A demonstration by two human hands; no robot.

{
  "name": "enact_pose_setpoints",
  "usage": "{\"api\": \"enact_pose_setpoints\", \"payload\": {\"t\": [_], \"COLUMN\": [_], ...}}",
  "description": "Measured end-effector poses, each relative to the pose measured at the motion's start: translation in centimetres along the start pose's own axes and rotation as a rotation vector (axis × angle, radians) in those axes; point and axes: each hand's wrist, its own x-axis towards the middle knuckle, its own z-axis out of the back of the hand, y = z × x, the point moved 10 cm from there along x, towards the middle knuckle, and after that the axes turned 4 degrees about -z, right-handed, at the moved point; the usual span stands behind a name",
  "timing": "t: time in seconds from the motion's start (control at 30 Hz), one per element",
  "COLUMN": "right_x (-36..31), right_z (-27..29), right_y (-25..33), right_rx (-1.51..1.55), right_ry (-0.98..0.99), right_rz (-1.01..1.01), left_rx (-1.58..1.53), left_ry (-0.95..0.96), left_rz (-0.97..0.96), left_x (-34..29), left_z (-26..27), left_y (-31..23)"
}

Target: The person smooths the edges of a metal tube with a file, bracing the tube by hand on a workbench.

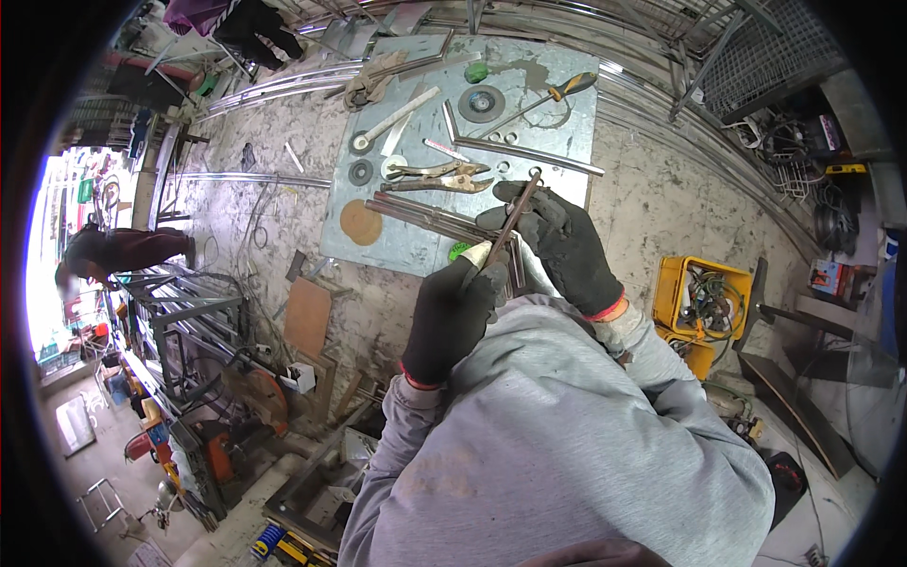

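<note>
Between my two black-gloved hands is a thin brown metal rod [516, 215], slanting up to the right, with a small ring at its upper tip. My left hand [446, 319] is closed around its lower end, beside a whitish scrap [475, 254] at the fingers. My right hand [565, 242] grips it higher up, with the fingers partly hidden behind it. Just beyond lies a grey metal sheet [397, 244], bearing locking pliers [439, 177], several metal bars [425, 215], an angled metal piece [529, 154] and a few small rings [504, 166].
Farther on the sheet lie a screwdriver [567, 88], a dark disc [482, 103], a green round object [476, 71] and a rag [370, 85]. A yellow crate of cables [666, 293] stands at right. Long metal tubes [652, 104] lie behind. At far left, another person [123, 253] bends beside stacked frames.
</note>
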Motion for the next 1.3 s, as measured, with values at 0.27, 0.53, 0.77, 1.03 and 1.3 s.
{"api": "enact_pose_setpoints", "payload": {"t": [0.27, 0.53, 0.77, 1.03, 1.3], "right_x": [0.4, 0.7, 0.6, 0.9, 0.1], "right_z": [-2.3, -3.0, -1.8, -2.0, -3.5], "right_y": [3.4, 1.8, -2.1, 0.9, 3.4], "right_rx": [0.256, 0.350, 0.529, 0.073, 0.367], "right_ry": [0.143, 0.229, 0.217, 0.272, 0.273], "right_rz": [-0.036, -0.124, -0.175, 0.005, -0.027], "left_rx": [-0.244, -0.184, -0.320, -0.453, -0.485], "left_ry": [0.028, 0.077, 0.044, 0.107, 0.135], "left_rz": [0.204, 0.140, 0.310, 0.351, 0.378], "left_x": [-0.3, 0.1, -0.1, -0.4, -0.6], "left_z": [-0.6, -0.7, -1.1, -1.6, -1.8], "left_y": [1.2, 0.9, 1.9, 2.4, 3.4]}}
